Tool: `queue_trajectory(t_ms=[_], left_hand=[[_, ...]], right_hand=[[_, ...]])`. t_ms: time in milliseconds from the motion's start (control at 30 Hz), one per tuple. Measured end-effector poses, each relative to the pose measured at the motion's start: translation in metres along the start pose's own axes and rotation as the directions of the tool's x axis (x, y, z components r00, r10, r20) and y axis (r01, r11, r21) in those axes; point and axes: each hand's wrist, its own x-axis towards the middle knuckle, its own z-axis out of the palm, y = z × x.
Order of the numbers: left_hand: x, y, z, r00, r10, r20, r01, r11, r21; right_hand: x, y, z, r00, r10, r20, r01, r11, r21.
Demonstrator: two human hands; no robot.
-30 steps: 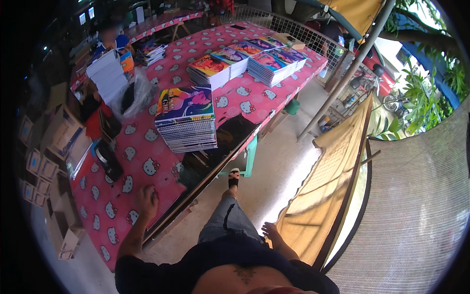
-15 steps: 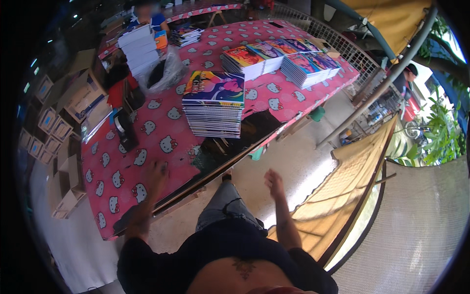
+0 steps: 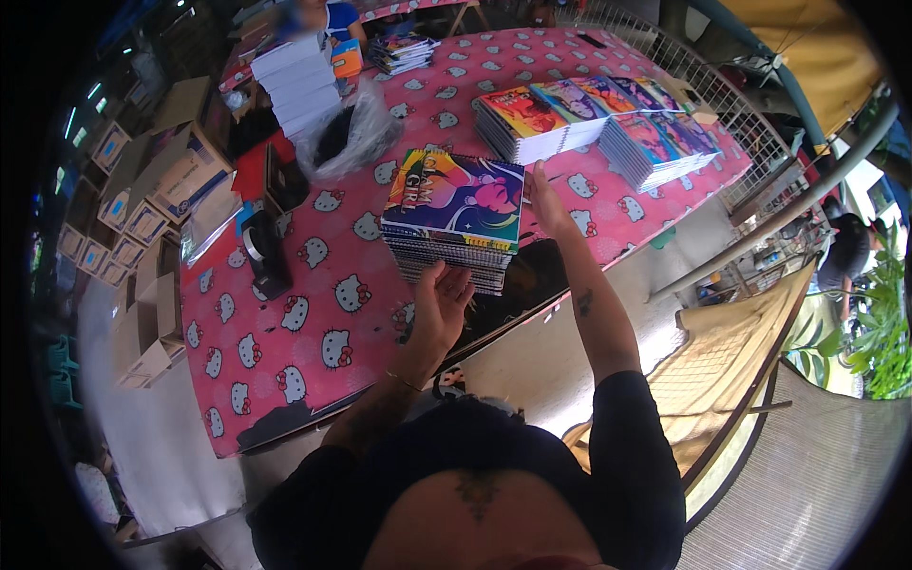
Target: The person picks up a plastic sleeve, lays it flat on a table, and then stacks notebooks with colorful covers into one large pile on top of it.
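Observation:
A tall stack of spiral notebooks (image 3: 454, 217) with a colourful purple cover stands on the pink patterned table (image 3: 313, 313). My left hand (image 3: 441, 302) reaches up to the stack's near side, fingers spread against the lower notebooks. My right hand (image 3: 544, 198) touches the stack's right edge near the top, fingers extended. Neither hand has lifted anything.
More notebook stacks (image 3: 532, 119) (image 3: 655, 138) lie farther back on the table. A tape dispenser (image 3: 266, 256) and a plastic bag (image 3: 347, 133) sit to the left, with a white stack (image 3: 294, 81) behind. Cardboard boxes (image 3: 142, 228) crowd the left side. A person sits at the far end. Wire fencing (image 3: 741, 114) lines the right.
I have stepped closer to the table. Both hands have risen from low beside my body to the sides of the notebook stack.

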Motion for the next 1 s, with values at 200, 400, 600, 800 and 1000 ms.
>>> queue_trajectory(t_ms=[200, 400, 600, 800, 1000], left_hand=[[0.01, -0.012, 0.002, 0.994, 0.091, -0.067, -0.089, 0.996, 0.031], [0.028, -0.001, -0.003, 0.988, -0.012, -0.151, -0.019, 0.98, -0.199], [0.021, -0.012, 0.015, 0.943, 0.095, -0.319, -0.121, 0.991, -0.065], [0.01, -0.009, 0.022, 0.934, 0.231, -0.273, -0.217, 0.973, 0.081], [-0.014, -0.006, 0.024, 0.945, 0.315, 0.086, -0.324, 0.938, 0.12]], right_hand=[[0.018, 0.013, -0.002, 0.998, 0.042, 0.049, -0.036, 0.993, -0.113], [0.04, 0.021, -0.02, 0.983, 0.075, 0.167, -0.044, 0.982, -0.181], [0.062, 0.035, -0.045, 0.957, 0.079, 0.278, 0.021, 0.94, -0.34], [0.022, 0.006, -0.041, 0.935, -0.141, 0.325, 0.29, 0.831, -0.474], [-0.047, 0.019, -0.032, 0.883, -0.18, 0.434, 0.42, 0.715, -0.558]])
